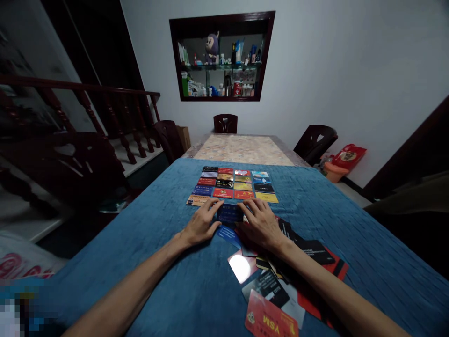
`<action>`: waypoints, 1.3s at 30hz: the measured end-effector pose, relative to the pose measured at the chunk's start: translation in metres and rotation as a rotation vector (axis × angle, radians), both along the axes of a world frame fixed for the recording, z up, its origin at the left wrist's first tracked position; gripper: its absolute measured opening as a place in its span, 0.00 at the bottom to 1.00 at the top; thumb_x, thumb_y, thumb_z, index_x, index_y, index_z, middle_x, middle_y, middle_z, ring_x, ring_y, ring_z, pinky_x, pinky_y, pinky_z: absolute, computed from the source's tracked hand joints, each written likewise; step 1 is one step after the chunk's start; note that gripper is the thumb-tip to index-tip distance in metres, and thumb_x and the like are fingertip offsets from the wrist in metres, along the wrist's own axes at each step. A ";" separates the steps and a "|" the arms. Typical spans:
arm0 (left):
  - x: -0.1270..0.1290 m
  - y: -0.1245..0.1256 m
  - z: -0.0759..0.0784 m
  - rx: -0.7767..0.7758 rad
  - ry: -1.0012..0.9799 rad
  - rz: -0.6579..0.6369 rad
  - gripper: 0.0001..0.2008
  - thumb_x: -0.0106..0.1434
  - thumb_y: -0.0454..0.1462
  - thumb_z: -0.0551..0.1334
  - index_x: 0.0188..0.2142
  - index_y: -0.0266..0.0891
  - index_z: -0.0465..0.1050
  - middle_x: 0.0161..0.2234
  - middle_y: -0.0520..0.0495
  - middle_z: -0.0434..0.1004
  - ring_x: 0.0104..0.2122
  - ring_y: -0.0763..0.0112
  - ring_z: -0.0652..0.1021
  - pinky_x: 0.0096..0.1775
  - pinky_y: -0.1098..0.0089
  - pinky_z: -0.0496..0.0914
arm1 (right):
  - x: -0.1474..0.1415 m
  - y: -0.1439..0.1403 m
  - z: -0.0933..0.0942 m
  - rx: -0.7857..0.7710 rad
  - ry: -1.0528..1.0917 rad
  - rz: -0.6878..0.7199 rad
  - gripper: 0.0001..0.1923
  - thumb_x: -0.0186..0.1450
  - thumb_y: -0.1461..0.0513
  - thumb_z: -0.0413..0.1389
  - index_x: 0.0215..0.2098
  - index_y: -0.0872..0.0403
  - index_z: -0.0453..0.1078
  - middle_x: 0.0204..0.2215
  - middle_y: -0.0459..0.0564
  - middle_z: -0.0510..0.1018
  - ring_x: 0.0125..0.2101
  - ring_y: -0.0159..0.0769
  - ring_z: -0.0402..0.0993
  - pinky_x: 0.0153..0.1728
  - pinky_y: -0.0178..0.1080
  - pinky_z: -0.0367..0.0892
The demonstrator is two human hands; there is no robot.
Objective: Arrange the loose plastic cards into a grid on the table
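Observation:
A dark blue card lies between my two hands, just below the laid-out rows of cards. My left hand has its fingers and thumb at the card's left edge. At the right edge are the fingers of my right hand, whose thumb is partly hidden. Beyond the fingertips, several colourful cards form neat rows and columns, with an orange VIP card at the near left and a yellow card at the near right. A blue card with white text sits just below the held one.
Under my right forearm spreads a loose, overlapping heap of cards, including a red YSM card and a black card. A blue cloth covers the near table. Chairs stand around it, such as the far chair; a wooden railing runs at left.

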State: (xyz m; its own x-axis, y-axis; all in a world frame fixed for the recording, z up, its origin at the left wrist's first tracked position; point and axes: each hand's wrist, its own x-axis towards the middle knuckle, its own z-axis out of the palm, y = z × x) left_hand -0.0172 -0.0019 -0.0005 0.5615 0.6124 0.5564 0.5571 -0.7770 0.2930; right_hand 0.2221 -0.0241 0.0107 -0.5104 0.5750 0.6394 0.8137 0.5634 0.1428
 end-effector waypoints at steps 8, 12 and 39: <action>-0.005 0.005 0.006 0.084 0.113 -0.006 0.30 0.62 0.31 0.62 0.64 0.38 0.59 0.57 0.34 0.68 0.56 0.50 0.72 0.56 0.48 0.70 | -0.001 0.000 0.004 -0.043 -0.019 0.000 0.19 0.60 0.60 0.60 0.49 0.57 0.71 0.42 0.59 0.75 0.43 0.50 0.65 0.43 0.47 0.63; -0.010 0.012 0.012 0.103 0.133 -0.015 0.29 0.63 0.31 0.62 0.63 0.36 0.61 0.57 0.32 0.68 0.56 0.49 0.72 0.56 0.48 0.70 | -0.003 0.005 0.009 -0.086 -0.015 0.015 0.21 0.61 0.59 0.60 0.51 0.58 0.70 0.43 0.60 0.75 0.43 0.50 0.65 0.42 0.47 0.64; -0.078 0.110 0.037 -0.073 0.170 0.113 0.20 0.58 0.30 0.60 0.51 0.35 0.73 0.51 0.39 0.74 0.51 0.57 0.75 0.55 0.58 0.71 | -0.082 0.118 0.034 -0.436 -0.058 -0.024 0.21 0.65 0.54 0.59 0.53 0.56 0.72 0.53 0.59 0.73 0.54 0.50 0.63 0.51 0.46 0.64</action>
